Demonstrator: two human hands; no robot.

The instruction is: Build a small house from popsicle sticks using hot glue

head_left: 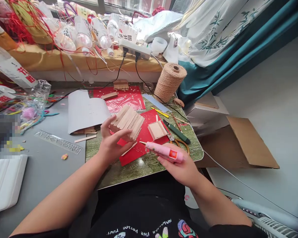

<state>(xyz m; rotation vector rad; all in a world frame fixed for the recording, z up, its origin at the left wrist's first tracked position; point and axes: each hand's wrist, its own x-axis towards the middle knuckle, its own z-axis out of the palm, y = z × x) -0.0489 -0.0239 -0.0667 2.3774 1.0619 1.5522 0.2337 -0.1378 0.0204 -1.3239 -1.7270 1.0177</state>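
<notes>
My left hand grips a small structure of popsicle sticks by its left side, tilted above a red sheet. In my right hand is a pink glue gun, its metal tip pointing left toward the structure but apart from it. A small square frame of wooden sticks lies on the red sheet. One loose popsicle stick shows just below my left fingers. Beyond the glue gun lie scissors with tan handles and a dark green cutter.
A twine spool stands at the back right near a power strip. White paper curls at left beside a clear ruler. Black cords cross the table's back. A cardboard box sits to the right, and bottles crowd the sill.
</notes>
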